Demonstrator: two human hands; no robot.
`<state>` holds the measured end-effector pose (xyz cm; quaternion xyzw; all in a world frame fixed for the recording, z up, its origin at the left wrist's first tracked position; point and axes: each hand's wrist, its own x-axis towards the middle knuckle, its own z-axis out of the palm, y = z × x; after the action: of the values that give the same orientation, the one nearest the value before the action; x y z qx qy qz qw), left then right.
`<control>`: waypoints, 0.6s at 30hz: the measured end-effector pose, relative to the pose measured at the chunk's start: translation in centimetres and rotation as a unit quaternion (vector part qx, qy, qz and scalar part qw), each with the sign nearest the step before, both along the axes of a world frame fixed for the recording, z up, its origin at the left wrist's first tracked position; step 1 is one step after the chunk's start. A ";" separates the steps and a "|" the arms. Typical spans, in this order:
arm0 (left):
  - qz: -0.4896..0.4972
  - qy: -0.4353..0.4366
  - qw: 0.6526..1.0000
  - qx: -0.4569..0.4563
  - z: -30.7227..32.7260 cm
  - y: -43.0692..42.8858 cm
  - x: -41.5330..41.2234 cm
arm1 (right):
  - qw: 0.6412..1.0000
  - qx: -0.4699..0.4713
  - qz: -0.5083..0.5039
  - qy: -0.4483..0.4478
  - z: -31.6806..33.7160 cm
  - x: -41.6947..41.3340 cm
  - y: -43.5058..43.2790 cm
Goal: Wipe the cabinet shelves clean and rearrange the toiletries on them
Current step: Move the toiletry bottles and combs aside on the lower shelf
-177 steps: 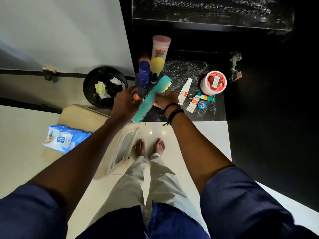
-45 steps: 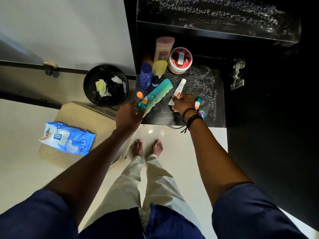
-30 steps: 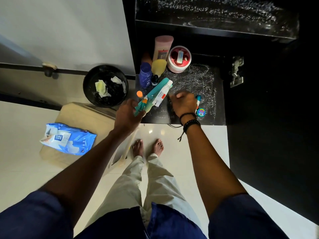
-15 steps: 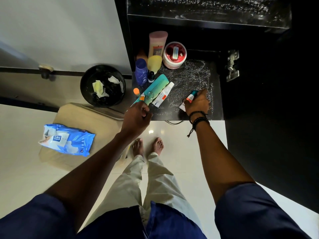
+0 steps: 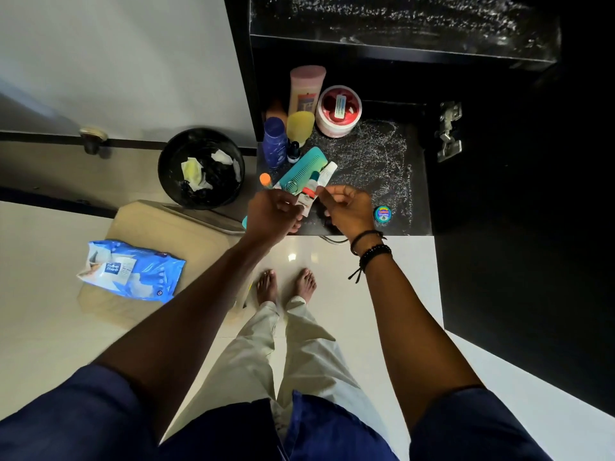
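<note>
Right grip [image 5: 346, 207] now beside comb [image 5: 301, 171]

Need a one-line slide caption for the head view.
Both hands, left and right, gather small tubes beside a teal comb on the black shelf.

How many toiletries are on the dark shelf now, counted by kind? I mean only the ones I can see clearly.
Upright bottles: 5 (pink, orange, yellow, blue, small dropper)
Round tubs: 2 (red-lidded tub, small tin)
Combs: 1 (teal comb)
Tubes and sticks: 3 (white tube, orange-capped stick, small tube between the hands)
Total: 11
</note>
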<state>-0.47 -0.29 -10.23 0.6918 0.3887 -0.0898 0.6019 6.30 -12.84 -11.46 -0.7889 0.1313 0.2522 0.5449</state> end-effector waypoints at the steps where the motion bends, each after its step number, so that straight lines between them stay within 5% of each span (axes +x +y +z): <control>1: 0.014 0.001 1.000 -0.003 -0.3 0.2 -0.2 | 0.995 -0.071 0.002 -0.064 -0.2 0.2 -0.6; 3: 0.037 0.011 0.999 0.003 -0.8 0.4 -0.6 | 0.957 -0.239 0.003 -0.163 -0.2 0.4 -2.3; 7: 0.073 0.021 0.997 0.012 -1.5 0.2 -1.0 | 0.915 -0.388 0.046 -0.099 -0.8 0.5 -6.2; 18: 0.056 0.038 0.995 0.070 -3.4 0.8 -2.0 | 0.978 -0.161 0.056 -0.119 -4.1 0.2 -3.5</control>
<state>-2.45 0.55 -13.65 0.7054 0.4545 -0.0544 0.5412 6.54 -16.32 -15.53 -0.8965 0.0604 0.1622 0.4079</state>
